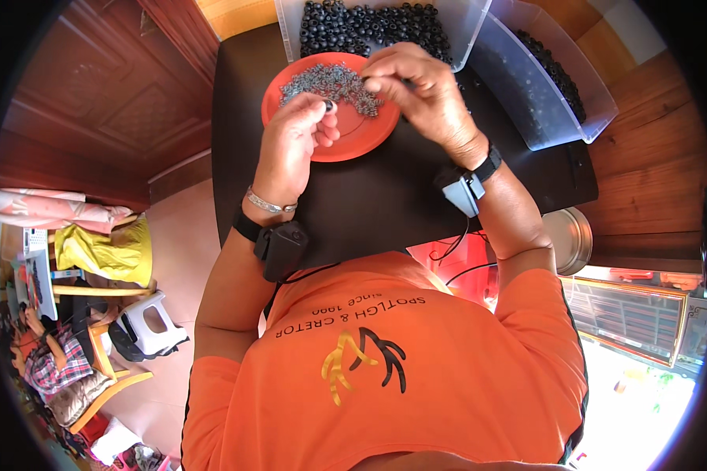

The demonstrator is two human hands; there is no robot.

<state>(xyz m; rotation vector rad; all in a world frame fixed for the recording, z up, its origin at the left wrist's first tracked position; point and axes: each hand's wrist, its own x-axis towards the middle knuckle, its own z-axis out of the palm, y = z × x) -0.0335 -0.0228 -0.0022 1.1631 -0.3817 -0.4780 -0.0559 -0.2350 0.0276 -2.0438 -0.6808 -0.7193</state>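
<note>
The left hand (294,133) pinches a small black ring (329,104) between its fingertips, at the 9 o'clock edge of the orange plate (353,141). The right hand (420,90), at 2 o'clock of the plate, has its fingers closed together over the pile of grey metal rings (330,82); what it holds I cannot tell. A clear box (467,31) of black rings stands at 12 o'clock on the black table (369,204).

Orange printed tee (385,369); silver bracelet (270,206); black, grey wrist devices (281,249), probably cabled.
</note>
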